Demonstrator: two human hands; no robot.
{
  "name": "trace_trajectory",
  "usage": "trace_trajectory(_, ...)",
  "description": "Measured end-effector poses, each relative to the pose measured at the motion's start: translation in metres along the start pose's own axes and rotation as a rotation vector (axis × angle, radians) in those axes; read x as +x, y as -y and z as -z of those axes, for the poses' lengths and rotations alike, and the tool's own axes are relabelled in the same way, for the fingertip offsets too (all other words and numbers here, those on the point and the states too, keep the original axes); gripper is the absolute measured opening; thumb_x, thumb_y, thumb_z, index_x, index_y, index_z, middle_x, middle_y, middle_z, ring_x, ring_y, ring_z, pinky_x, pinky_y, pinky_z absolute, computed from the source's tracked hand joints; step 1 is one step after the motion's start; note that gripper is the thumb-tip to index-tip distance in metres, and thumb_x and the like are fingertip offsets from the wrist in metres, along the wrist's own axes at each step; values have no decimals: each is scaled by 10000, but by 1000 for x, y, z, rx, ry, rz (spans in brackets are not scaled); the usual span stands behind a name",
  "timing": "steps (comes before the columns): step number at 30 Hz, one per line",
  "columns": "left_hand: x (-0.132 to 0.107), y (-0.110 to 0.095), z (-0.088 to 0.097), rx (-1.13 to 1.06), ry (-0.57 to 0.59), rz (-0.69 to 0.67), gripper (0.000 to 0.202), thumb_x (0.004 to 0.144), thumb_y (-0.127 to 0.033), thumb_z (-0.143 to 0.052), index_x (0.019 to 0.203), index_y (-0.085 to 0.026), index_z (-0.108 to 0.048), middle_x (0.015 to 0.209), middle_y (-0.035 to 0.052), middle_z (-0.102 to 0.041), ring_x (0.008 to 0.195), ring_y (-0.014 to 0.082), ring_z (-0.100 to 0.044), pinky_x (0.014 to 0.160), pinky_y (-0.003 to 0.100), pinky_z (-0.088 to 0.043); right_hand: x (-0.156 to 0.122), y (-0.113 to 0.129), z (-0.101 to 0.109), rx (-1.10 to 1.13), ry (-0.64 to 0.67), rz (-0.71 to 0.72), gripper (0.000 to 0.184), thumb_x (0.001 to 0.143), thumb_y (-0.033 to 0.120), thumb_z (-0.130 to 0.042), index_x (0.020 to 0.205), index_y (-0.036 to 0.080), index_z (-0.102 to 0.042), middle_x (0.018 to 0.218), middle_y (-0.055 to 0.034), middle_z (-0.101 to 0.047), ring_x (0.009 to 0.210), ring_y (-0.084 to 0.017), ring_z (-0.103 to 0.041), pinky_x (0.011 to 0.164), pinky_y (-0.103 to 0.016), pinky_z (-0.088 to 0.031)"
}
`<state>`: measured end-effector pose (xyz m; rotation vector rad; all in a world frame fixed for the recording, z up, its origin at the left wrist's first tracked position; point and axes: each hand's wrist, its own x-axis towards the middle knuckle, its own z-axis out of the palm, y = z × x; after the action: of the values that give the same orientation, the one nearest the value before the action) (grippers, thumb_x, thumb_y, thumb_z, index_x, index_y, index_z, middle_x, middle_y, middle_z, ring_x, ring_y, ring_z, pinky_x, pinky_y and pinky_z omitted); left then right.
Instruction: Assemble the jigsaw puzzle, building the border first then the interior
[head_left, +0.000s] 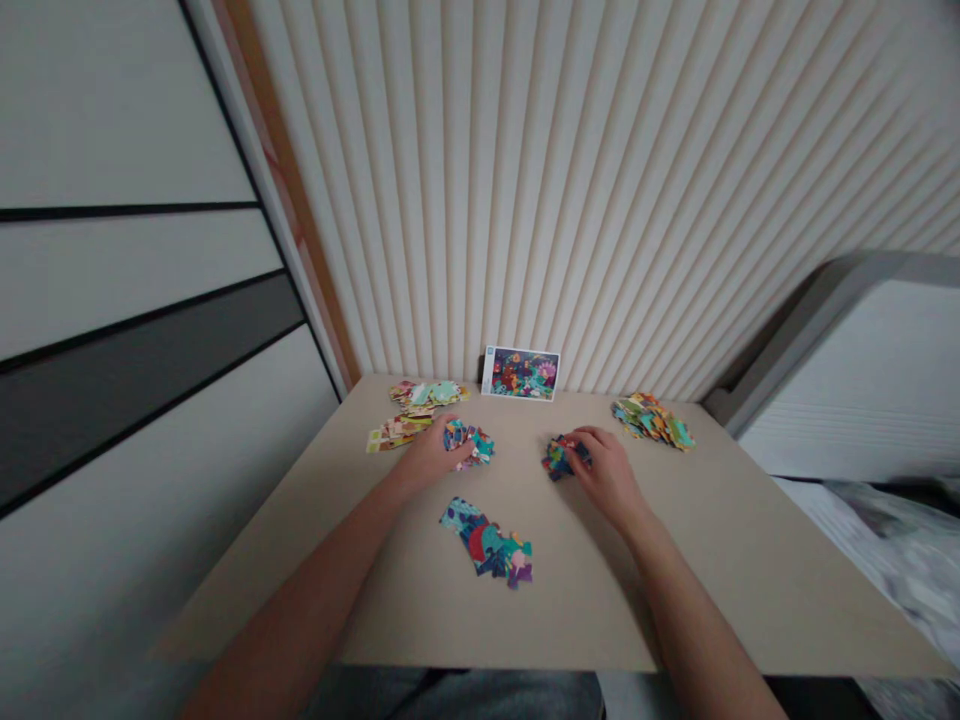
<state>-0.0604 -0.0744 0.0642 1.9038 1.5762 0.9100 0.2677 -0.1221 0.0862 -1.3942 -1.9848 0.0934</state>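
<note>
I've got the table (720, 560) running out to its front edge, well this side of both hands; at the back it meets the pleated wall (450, 200), where a picture card (525, 373) stands; broad pale surface opens right of the right hand (604, 465), and a gap between the hands leads down to the joined puzzle section (487, 540), near the middle, well inside that front edge; it's a slanting strip, spotted blue at upper left, red arc against teal, pink and purple at lower right, outline jagged; the left hand (431, 455) curves around a bright loose pile (480, 445), thumb and fingers apart; the right bunches its fingertips over a darker pile (556, 458); whether either pinches a piece, I can't tell; a far-right heap (652, 420) sits by the back corner.
</note>
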Motion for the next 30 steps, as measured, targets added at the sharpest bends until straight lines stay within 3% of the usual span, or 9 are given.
trace_trajectory(5,0,6,10,151,185,18,556,803,-493,-682,1243,-161,-612,1172,108,-702,1062,271,-666,929,335,-497,-10,50,-22,193,346,315,302,1005,415,-549,1208,231,-677,1188,-99,-675,1127,-244,-591,1022,-400,-430)
trace_trajectory(8,-1,6,14,165,196,8,536,815,-509,-654,1229,-169,-617,1168,96,-703,1066,265,-663,935,332,-490,-19,73,-38,222,472,367,539,922,571,-641,1331,220,-632,1253,-121,-649,1165,-269,-573,1016,-403,-425)
trace_trajectory(11,-5,5,21,218,160,24,549,821,-516,-639,1241,-164,-608,1151,104,-707,1044,272,-669,916,337,-491,-27,87,-52,164,493,328,664,852,658,-675,1335,204,-637,1252,-133,-629,1157,-291,-558,1009,-423,-410)
trace_trajectory(16,-30,15,40,330,116,38,704,823,-539,-636,1399,-161,-493,1212,132,-690,1102,290,-658,935,343,-476,-33,105,-74,126,437,210,476,835,526,-754,1211,240,-691,1215,-93,-629,1134,-277,-545,984,-421,-394)
trace_trajectory(20,-56,27,51,329,202,26,692,837,-540,-608,1397,-154,-480,1229,142,-687,1114,293,-652,974,363,-464,-30,105,-88,233,445,139,432,728,349,-844,1119,232,-702,1141,-54,-659,1064,-240,-573,943,-382,-408)
trace_trajectory(23,-66,33,53,296,234,58,688,861,-552,-572,1423,-177,-442,1202,128,-702,1083,290,-667,968,375,-473,-28,94,-91,413,453,-3,321,703,193,-785,1004,195,-674,952,-7,-670,859,-170,-589,797,-297,-446)
trace_trajectory(27,-58,36,42,261,216,44,662,879,-536,-555,1424,-180,-436,1222,126,-693,1114,287,-660,996,379,-465,-25,71,-85,691,366,-155,273,680,83,-660,928,187,-608,834,30,-642,733,-127,-575,684,-239,-450)
trace_trajectory(30,-40,29,27,232,204,-64,613,889,-478,-551,1410,-172,-449,1251,123,-681,1125,268,-656,996,361,-470,-20,55,-76,777,303,-208,287,685,98,-641,954,191,-606,795,33,-637,697,-127,-578,658,-238,-456)
